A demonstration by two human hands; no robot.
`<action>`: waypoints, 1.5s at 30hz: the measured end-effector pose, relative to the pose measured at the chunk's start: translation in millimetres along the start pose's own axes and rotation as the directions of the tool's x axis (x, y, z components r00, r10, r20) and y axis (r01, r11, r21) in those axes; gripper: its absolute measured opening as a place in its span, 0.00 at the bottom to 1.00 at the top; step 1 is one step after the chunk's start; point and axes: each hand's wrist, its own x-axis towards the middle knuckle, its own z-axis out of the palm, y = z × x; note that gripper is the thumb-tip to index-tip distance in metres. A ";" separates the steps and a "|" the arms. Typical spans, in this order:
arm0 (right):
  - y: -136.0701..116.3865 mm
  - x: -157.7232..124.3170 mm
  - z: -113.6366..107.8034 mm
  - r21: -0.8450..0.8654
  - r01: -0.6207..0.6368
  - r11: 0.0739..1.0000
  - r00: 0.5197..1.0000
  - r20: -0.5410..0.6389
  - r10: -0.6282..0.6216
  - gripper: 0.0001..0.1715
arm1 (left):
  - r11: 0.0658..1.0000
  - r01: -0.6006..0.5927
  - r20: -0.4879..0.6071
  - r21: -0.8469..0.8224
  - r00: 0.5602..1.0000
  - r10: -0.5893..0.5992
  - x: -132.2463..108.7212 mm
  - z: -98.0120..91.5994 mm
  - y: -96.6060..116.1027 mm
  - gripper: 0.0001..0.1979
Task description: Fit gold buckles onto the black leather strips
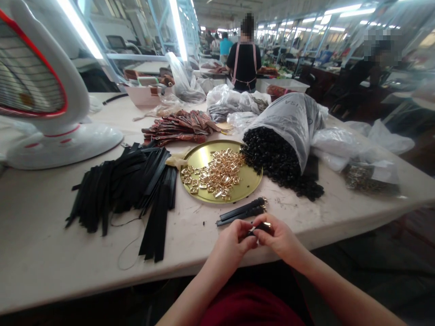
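My left hand (235, 238) and my right hand (277, 235) meet at the table's front edge, fingers pinched around a short black strap (264, 227) with a bit of gold metal at its right end. Fingers cover most of this strap. Just beyond them lie black straps with gold buckles (243, 212), side by side. A round gold tray (204, 154) behind these carries a heap of gold buckles (220, 174). To its left spreads a pile of black strips (115, 185). Small black pieces (272, 151) spill from a plastic bag (288, 117) on the right, reaching the tray's rim.
A white heater with a red rim (64, 140) stands at the left. Reddish-brown strips (180, 127) lie behind the tray. Clear bags (370, 176) sit at the right, and a white bin (142, 95) stands farther back. A person in an apron (244, 63) stands beyond the table.
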 end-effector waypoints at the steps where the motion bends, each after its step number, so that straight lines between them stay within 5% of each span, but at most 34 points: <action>1: -0.1 -0.3 -0.1 -0.017 -0.014 1.000 1.000 0.005 0.014 0.12 | 1.000 0.005 0.010 0.011 1.000 -0.005 1.0 -1.5 -1.2 0.12; 8: 4.7 3.9 -0.2 0.025 -0.111 0.993 0.994 0.016 0.111 0.14 | 0.984 0.175 0.065 0.000 0.982 -0.175 1.7 -9.7 -6.4 0.06; 11: 7.3 2.7 2.6 0.013 -0.104 0.995 0.994 0.041 0.103 0.14 | 0.987 0.160 0.033 0.024 0.986 -0.161 3.0 -5.0 -5.7 0.05; 18: 14.2 -2.9 -11.5 -0.153 0.052 0.987 0.988 0.153 -0.028 0.17 | 0.953 0.071 0.034 0.295 0.996 -0.085 2.1 -8.7 -3.1 0.05; 26: 7.5 -11.5 -8.1 -0.355 0.174 0.919 0.982 0.130 -0.136 0.15 | 0.934 0.084 -0.001 0.347 0.996 -0.089 -0.5 2.2 -7.8 0.06; 29: 10.7 -11.3 -6.8 -0.262 0.123 0.957 0.986 0.141 -0.088 0.14 | 0.951 0.067 -0.015 0.303 0.998 -0.066 0.0 9.5 -13.0 0.06; 32: 18.4 -8.2 -8.4 0.028 -0.064 0.998 0.984 0.169 0.059 0.18 | 0.964 0.027 0.012 0.266 0.999 -0.032 -0.5 7.5 -12.8 0.08; 35: 22.4 -3.7 -8.1 0.154 -0.126 0.980 0.985 0.137 0.105 0.21 | 0.904 0.043 0.048 0.426 0.996 -0.070 -1.7 -3.2 -5.7 0.12; 37: 19.5 1.2 -7.3 0.065 -0.048 0.997 0.997 0.059 0.044 0.20 | 0.822 0.010 0.016 0.570 1.000 -0.023 -0.2 -10.0 1.0 0.15; 40: 9.4 15.0 -9.6 -0.236 0.176 0.956 0.983 -0.014 -0.185 0.17 | 0.695 -0.109 -0.048 0.711 0.978 0.202 9.8 -11.1 10.8 0.16; 42: 5.3 29.7 -13.9 -0.480 0.303 0.823 0.933 -0.026 -0.359 0.14 | 0.628 -0.123 -0.077 0.768 0.957 0.281 20.6 -5.8 15.6 0.15; 45: 13.0 55.9 -19.9 -0.763 0.325 0.558 0.879 0.027 -0.475 0.13 | 0.568 -0.081 -0.135 0.819 0.935 0.329 35.3 0.3 19.3 0.12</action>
